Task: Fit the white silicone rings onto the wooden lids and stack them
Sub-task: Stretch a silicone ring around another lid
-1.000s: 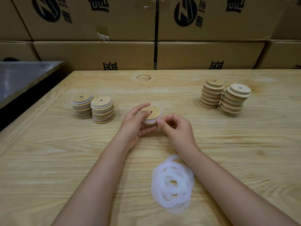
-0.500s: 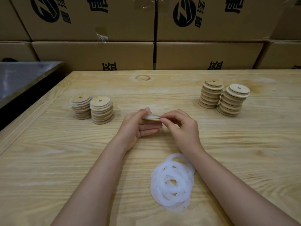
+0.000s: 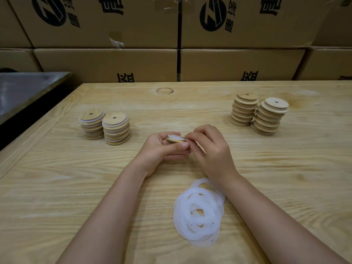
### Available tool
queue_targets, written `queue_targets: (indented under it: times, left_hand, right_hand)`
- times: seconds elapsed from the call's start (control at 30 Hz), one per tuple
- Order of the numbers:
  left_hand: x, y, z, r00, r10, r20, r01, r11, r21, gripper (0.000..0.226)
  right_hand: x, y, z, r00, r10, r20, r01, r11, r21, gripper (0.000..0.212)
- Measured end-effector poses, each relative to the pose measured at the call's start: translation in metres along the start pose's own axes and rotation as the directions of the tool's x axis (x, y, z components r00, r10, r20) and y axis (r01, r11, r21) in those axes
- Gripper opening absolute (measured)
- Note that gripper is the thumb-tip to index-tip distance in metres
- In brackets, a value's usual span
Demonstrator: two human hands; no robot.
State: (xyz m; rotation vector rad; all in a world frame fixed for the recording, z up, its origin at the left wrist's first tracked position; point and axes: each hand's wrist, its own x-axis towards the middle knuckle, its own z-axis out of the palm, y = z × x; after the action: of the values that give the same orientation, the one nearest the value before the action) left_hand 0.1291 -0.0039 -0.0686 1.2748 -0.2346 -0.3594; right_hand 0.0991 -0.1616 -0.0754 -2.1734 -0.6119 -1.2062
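Cardboard boxes (image 3: 106,23) beyond the fingers bear a dark round logo and bold characters, cropped and not readable. The left hand (image 3: 158,149) and right hand (image 3: 211,151), fingers curled, pinch one pale wooden lid (image 3: 174,140) nearly flat between the fingertips. A white ring (image 3: 176,137) seems to lie on its upper face. Loose rings (image 3: 198,212) lie nearer than the fingers.

The left hand (image 3: 158,151) and the right hand (image 3: 213,155) are bare with short nails (image 3: 184,145), and both arms (image 3: 106,210) are bare down to the near edge of the table (image 3: 57,187).
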Motion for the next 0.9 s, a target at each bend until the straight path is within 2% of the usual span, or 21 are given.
queue_targets:
  times: [0.2,0.57,0.73,0.9]
  left_hand:
    - [0.0000,-0.0006,0.0001,1.000,-0.005,0.021,0.004,0.999,0.047,0.070]
    - [0.0023,-0.0017,-0.0013,0.999,-0.030,-0.015,0.031,0.997,0.067,0.063]
    - [0.0006,-0.0019,0.0000,1.000,-0.009,-0.019,0.011,0.994,0.112,0.071]
    - [-0.0003,-0.0026,0.0023,1.000,-0.005,-0.010,0.007,0.983,0.183,0.062]
  right_hand:
    - [0.0003,-0.0020,0.0021,0.997,0.036,0.065,-0.042,0.993,0.108,0.006]
    - [-0.0011,-0.0032,0.0040,0.988,0.065,0.138,-0.093,0.974,0.208,0.007]
    - [0.0008,-0.0046,0.0004,0.989,0.023,0.149,-0.045,0.989,0.143,0.007]
    - [0.0007,-0.0032,-0.0036,0.994,-0.034,0.103,0.030,0.999,0.038,0.014]
